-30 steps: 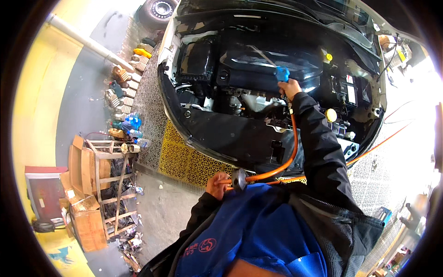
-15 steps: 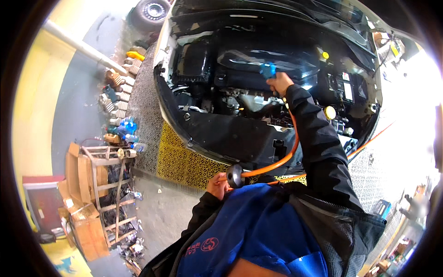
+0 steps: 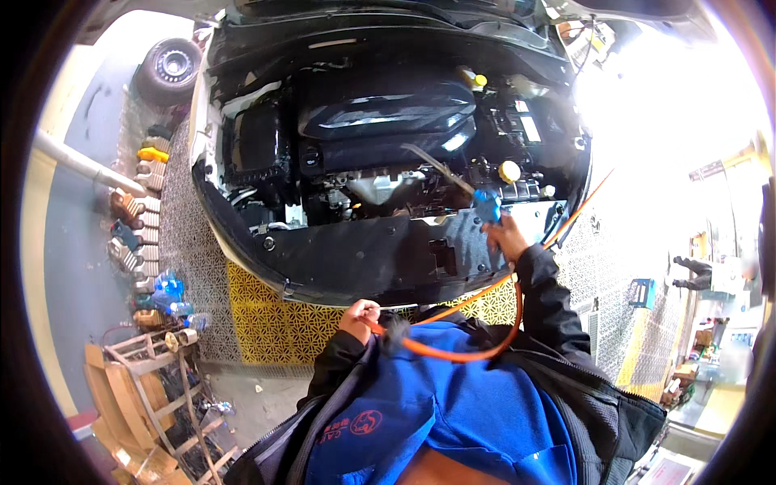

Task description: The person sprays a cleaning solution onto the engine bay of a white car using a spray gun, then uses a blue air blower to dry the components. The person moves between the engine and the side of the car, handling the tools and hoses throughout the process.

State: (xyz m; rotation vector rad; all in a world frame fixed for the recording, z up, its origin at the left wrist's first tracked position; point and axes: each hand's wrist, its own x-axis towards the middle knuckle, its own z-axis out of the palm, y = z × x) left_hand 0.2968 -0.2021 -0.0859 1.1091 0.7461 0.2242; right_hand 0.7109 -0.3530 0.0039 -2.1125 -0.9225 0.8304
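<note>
The right hand [image 3: 507, 237] is wrapped around the handle of a blue spray gun [image 3: 487, 207], which is held over the right part of the black front panel [image 3: 347, 257]. The left hand [image 3: 358, 320] is closed around an orange hose [image 3: 461, 355]; a dark round piece [image 3: 395, 332], blurred, is seen just beside it. The hose is looped across the blue shirt [image 3: 477, 396] toward the right hand. The engine cover [image 3: 388, 109] is separated from the person by the front panel. A yellow cap [image 3: 509, 171] is seen right of the gun's thin metal wand [image 3: 443, 171]. The wand's long axis is slanted: its bent tip is pointed forward and leftward, toward the engine cover.
</note>
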